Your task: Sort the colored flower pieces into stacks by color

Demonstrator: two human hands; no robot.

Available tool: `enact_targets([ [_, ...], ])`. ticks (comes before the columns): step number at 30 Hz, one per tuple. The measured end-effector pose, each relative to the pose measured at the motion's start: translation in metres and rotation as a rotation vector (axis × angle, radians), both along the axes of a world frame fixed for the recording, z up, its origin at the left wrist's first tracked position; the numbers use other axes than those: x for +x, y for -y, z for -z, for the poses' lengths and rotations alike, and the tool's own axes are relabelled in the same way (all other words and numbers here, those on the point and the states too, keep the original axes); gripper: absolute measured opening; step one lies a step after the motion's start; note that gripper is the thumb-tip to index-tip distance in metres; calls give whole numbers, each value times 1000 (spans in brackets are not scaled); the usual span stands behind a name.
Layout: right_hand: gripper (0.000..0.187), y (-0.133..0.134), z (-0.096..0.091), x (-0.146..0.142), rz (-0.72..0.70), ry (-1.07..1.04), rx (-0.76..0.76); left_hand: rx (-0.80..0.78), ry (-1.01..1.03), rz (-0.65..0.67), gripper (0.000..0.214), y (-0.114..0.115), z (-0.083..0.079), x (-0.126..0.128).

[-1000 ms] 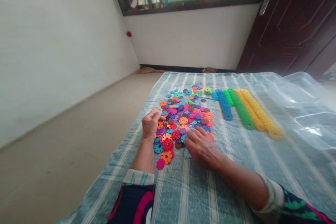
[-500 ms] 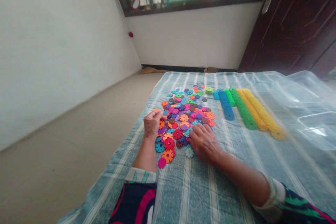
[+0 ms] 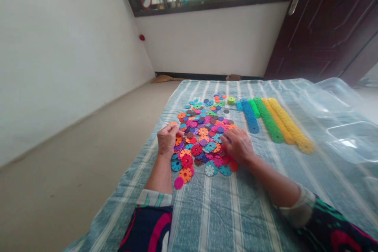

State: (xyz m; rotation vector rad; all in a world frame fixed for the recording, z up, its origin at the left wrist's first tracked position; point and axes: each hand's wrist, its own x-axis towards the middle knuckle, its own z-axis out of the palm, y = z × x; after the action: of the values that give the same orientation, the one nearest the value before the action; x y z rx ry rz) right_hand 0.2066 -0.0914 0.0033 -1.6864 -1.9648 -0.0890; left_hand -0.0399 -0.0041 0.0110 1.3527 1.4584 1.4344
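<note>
A loose pile of notched plastic discs (image 3: 196,149) in many colours lies on the striped cloth. At its left edge my left hand (image 3: 167,139) is closed in a pinch, with the rim of an orange notched disc (image 3: 173,123) showing just above the fingers. My right hand (image 3: 238,145) rests palm down over the pile's right side, fingers loosely bent and touching discs. Near its fingertips is a dark blue disc (image 3: 227,139); the hand's underside is hidden. Red and blue discs lie just below this hand.
Rows of stacked discs lie to the right: blue (image 3: 250,117), green (image 3: 268,122) and yellow (image 3: 292,126). A short lime stack (image 3: 231,100) stands beside them. Two clear plastic boxes (image 3: 352,141) are at the far right. The cloth's left edge (image 3: 130,169) drops toward the floor.
My right hand has moved right and slightly away across the pile, uncovering blue and red discs. My left hand keeps its pinch by the pile's left edge. The view has shifted slightly.
</note>
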Motion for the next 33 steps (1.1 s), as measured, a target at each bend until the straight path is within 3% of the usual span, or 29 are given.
enact_targets([
  [5, 23, -6, 5, 7, 40, -128, -24, -7, 20, 14, 20, 0, -1, 1],
  [18, 18, -12, 20, 7, -195, -273, 97, -8, -26, 19, 19, 1, -6, 3],
  [33, 21, -9, 17, -1, -268, -189, 107, -1, -84, 6, 19, 1, -6, 3],
])
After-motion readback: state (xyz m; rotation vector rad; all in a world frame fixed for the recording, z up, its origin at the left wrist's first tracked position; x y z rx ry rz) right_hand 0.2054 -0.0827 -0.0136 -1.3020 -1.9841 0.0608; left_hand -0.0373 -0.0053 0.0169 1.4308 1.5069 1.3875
